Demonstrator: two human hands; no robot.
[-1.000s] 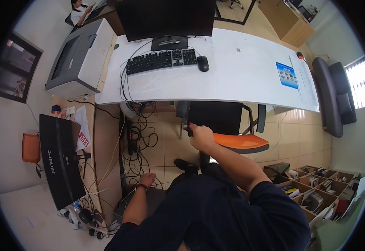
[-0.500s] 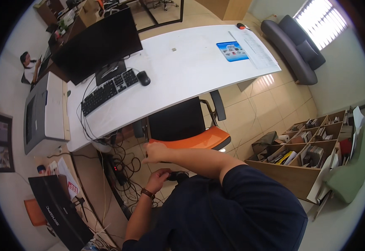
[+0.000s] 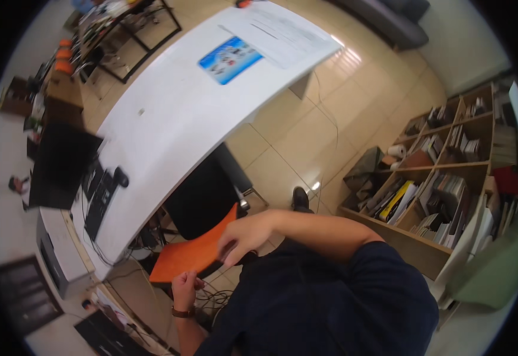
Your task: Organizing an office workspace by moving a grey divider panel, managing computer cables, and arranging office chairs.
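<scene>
an orange-seated chair (image 3: 190,252) with a black back is seen pushed in under the near long edge of the white bench (image 3: 170,118). the right hand (image 3: 244,237) is laid on the right rim of the orange seat, its fingers curled loosely downward over the edge; whether the grip is closed on the seat cannot be told, since the fingertips are hidden past the rim. the left hand (image 3: 184,288) is held just below the front edge of the seat, fingers bent half shut, nothing seen in its grip; contact with the seat cannot be told. a dark watch band is worn at that wrist. the seat thus lies between the two hands, the right above its right corner, the left under its near edge.

on the bench a keyboard (image 3: 98,199) and a mouse (image 3: 120,176) are set toward the left end, beside a dark monitor (image 3: 60,166); a blue sheet (image 3: 230,59) lies near the far end. a printer (image 3: 60,249) stands past the left end. open shelves (image 3: 443,178) filled with papers stand on the tiled floor at the right. cables (image 3: 211,293) are tangled on the floor under the seat.
</scene>
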